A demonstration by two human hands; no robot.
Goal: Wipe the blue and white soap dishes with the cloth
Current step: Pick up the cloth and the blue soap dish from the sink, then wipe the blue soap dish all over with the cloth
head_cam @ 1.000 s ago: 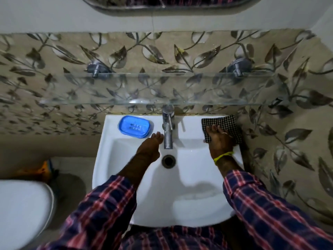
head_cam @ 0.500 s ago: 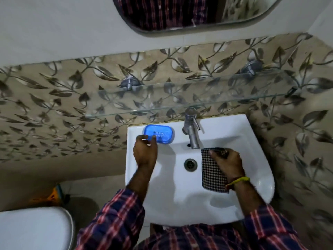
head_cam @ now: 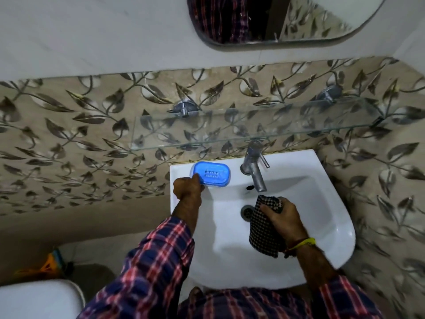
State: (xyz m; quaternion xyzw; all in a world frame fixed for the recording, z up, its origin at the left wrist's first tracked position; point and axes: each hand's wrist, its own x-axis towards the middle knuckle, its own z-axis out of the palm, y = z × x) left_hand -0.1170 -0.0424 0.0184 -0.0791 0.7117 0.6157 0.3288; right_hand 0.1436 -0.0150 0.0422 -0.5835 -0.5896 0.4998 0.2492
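A blue soap dish (head_cam: 212,174) with slots in its middle sits on the back left ledge of the white sink (head_cam: 326,203). My left hand (head_cam: 187,189) grips the dish's near left corner with closed fingers. A black-and-white checked cloth (head_cam: 262,231) hangs over the basin beside the drain (head_cam: 246,211), held by my right hand (head_cam: 284,217). A white rim shows under the blue dish; whether it is a separate white dish I cannot tell.
A steel tap (head_cam: 254,168) stands at the back middle of the sink. A glass shelf (head_cam: 253,127) juts from the leaf-patterned wall just above it, with a mirror (head_cam: 276,21) higher up. A white toilet (head_cam: 39,300) is at lower left, with an orange object (head_cam: 49,264) behind it.
My right hand lifted the cloth off the sink's back right ledge and brought it over the basin. My left hand moved from the basin to the blue dish and closed on its corner.
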